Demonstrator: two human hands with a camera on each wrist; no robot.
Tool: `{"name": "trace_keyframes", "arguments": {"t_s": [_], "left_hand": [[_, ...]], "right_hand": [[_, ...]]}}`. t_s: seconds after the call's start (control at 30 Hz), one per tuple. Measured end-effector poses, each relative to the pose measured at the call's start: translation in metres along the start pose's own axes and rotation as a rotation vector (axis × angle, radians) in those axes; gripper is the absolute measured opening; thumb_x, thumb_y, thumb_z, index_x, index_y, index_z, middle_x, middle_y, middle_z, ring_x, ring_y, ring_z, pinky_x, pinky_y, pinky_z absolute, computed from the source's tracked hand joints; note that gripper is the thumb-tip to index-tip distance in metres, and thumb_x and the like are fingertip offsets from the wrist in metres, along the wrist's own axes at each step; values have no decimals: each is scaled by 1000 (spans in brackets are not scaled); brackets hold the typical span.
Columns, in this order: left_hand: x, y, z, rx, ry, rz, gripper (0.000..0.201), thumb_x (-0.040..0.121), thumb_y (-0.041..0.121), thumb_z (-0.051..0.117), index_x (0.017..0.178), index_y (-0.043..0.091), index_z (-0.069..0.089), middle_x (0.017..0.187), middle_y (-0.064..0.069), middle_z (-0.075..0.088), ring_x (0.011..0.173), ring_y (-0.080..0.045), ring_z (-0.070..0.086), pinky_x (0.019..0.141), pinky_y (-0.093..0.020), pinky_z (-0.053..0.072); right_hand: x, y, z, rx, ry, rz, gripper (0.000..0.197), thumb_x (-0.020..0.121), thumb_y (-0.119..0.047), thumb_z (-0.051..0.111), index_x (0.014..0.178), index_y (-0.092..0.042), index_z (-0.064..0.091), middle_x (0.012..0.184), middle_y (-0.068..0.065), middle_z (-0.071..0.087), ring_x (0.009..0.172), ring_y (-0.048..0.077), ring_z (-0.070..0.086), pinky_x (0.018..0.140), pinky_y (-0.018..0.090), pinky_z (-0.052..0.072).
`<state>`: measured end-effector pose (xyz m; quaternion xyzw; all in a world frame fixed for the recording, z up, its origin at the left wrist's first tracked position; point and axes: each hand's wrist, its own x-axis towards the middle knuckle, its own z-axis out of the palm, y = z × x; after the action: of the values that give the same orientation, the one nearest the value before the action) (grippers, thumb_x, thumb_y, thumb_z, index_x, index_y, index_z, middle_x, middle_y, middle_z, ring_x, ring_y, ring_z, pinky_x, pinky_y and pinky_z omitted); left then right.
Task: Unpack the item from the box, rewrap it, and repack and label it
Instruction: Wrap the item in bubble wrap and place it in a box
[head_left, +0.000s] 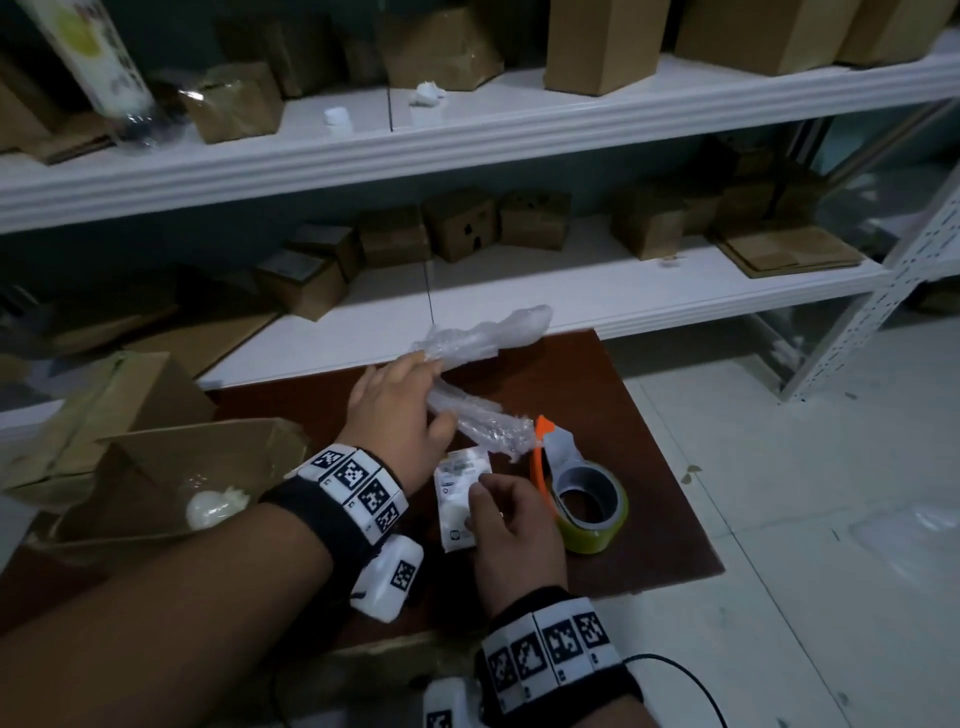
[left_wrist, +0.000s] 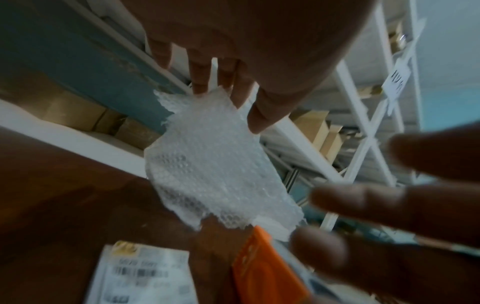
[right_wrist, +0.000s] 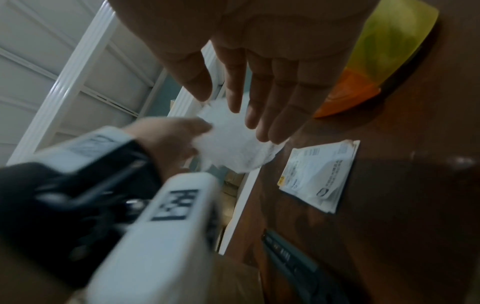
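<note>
My left hand (head_left: 415, 395) pinches a crumpled sheet of bubble wrap (head_left: 485, 338) between thumb and fingers and holds it above the brown table (head_left: 571, 379). In the left wrist view the bubble wrap (left_wrist: 213, 164) hangs down from those fingertips (left_wrist: 255, 121). My right hand (head_left: 493, 499) hovers with straight, relaxed fingers (right_wrist: 262, 115) over a small stack of white shipping labels (head_left: 457, 499), empty. An open cardboard box (head_left: 156, 467) stands at the left with a white rounded item (head_left: 213, 506) inside.
A tape dispenser (head_left: 587, 499) with an orange handle and a yellowish roll lies just right of the labels (right_wrist: 319, 174). White shelves (head_left: 467, 140) with several cardboard boxes run behind the table. A pale tiled floor (head_left: 779, 519) lies to the right.
</note>
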<state>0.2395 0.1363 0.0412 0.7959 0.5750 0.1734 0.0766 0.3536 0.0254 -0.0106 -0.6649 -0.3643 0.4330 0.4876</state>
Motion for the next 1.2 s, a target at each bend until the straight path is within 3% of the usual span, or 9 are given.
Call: {"name": "trace_keyframes", "arguments": {"t_s": [0.2, 0.33, 0.47, 0.67, 0.77, 0.9, 1.07, 1.13, 1.2], "left_hand": [[-40, -9, -56, -334, 256, 6, 62, 80, 19, 81, 137, 21, 56, 140, 7, 51, 125, 0, 48, 108, -19, 39], [-77, -25, -91, -725, 300, -104, 67, 75, -7, 78, 132, 22, 55, 128, -2, 62, 111, -13, 67, 91, -31, 57], [-121, -37, -129, -1000, 379, -234, 66, 75, -20, 70, 128, 16, 55, 95, -3, 70, 82, -9, 72, 71, -18, 57], [-190, -71, -168, -1233, 327, -373, 63, 70, -14, 73, 120, 25, 63, 115, 0, 73, 105, -18, 71, 86, -40, 58], [-218, -87, -178, -1332, 297, -392, 65, 63, -14, 73, 119, 18, 63, 113, -5, 74, 104, -24, 71, 83, -40, 59], [-248, -105, -187, -1432, 280, -360, 73, 48, -11, 82, 115, 10, 63, 106, -15, 74, 96, -28, 73, 72, -33, 60], [-275, -116, -190, -1561, 293, -389, 77, 31, 28, 101, 100, 10, 71, 95, -16, 75, 82, -27, 73, 64, -34, 59], [-287, -119, -196, -1544, 323, -453, 60, 54, 52, 93, 95, 13, 73, 92, -15, 75, 79, -30, 72, 65, -40, 56], [-295, -125, -200, -1638, 379, -524, 46, 80, 46, 73, 100, 5, 68, 90, -16, 75, 81, -32, 71, 70, -42, 55]], "right_hand": [[-20, -21, 14, 296, -38, 139, 23, 93, -49, 61, 91, -28, 69, 87, -7, 75, 87, 21, 73, 82, 54, 59], [-32, -45, 17, 487, -158, 246, 35, 100, -52, 44, 106, -23, 63, 109, 7, 70, 97, 27, 72, 76, 52, 60], [-54, -55, 26, 422, -180, 160, 29, 101, -36, 51, 128, -26, 49, 123, 7, 61, 101, 18, 70, 69, 39, 63], [-86, -73, 41, 328, -244, 36, 45, 97, -20, 62, 138, -23, 43, 146, 11, 47, 127, 20, 51, 110, 50, 42], [-106, -79, 55, 355, -328, 54, 87, 76, -45, 81, 146, -22, 36, 130, 1, 66, 109, 9, 65, 103, 48, 48], [-142, -86, 77, 414, -540, 97, 66, 74, -31, 77, 134, -20, 51, 116, 4, 74, 102, 19, 73, 84, 45, 58], [-185, -95, 98, 473, -591, 44, 47, 82, -14, 79, 123, -4, 60, 114, 22, 71, 106, 39, 69, 93, 52, 54], [-197, -96, 101, 423, -549, -26, 40, 83, -13, 77, 118, 2, 64, 115, 26, 70, 110, 42, 67, 94, 48, 55], [-203, -100, 99, 393, -520, -59, 33, 84, -14, 76, 112, 2, 67, 112, 27, 71, 107, 45, 67, 89, 47, 57]]}}
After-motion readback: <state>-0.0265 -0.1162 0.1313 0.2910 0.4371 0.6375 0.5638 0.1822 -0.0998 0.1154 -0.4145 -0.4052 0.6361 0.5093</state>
